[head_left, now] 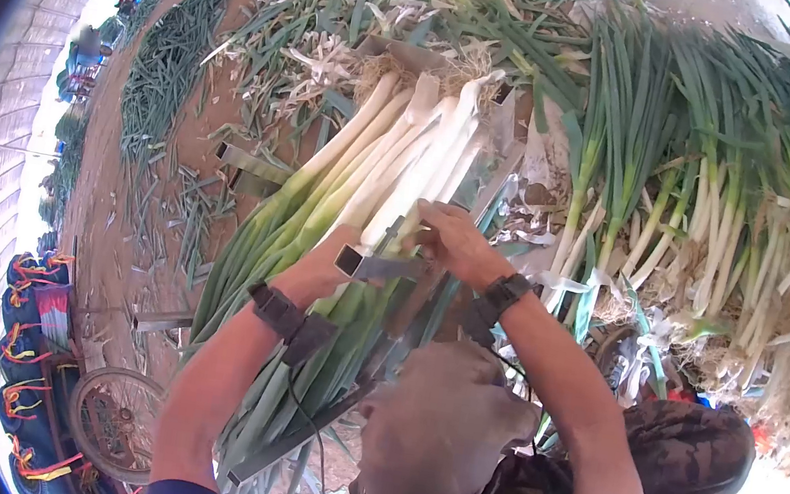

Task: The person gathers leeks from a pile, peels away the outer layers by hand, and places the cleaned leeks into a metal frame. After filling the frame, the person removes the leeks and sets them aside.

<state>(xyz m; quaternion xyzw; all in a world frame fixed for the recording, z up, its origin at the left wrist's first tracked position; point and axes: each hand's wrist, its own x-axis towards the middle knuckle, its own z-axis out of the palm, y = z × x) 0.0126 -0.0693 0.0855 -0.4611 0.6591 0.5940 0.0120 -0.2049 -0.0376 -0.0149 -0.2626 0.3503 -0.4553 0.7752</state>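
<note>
A bunch of long green onions [387,160] lies on a metal stand, white root ends at the top and green leaves toward me. My left hand [324,265] rests at the left side of the bunch. Its fingers are mostly hidden behind a square metal tube end [350,260]. On the right side of the bunch, my right hand [461,244] is closed in a pinch against the stalks. What it pinches is too small to make out. Between the hands, a narrow dark strip [390,234] lies across the stalks. Both wrists wear dark bands.
More green onions with roots [713,211] lie heaped on the right. Trimmed leaves [173,64] cover the ground at the left and back. Metal bars [255,164] jut out left of the bunch. A wheel [113,420] and dark tied bundles [27,347] stand at lower left.
</note>
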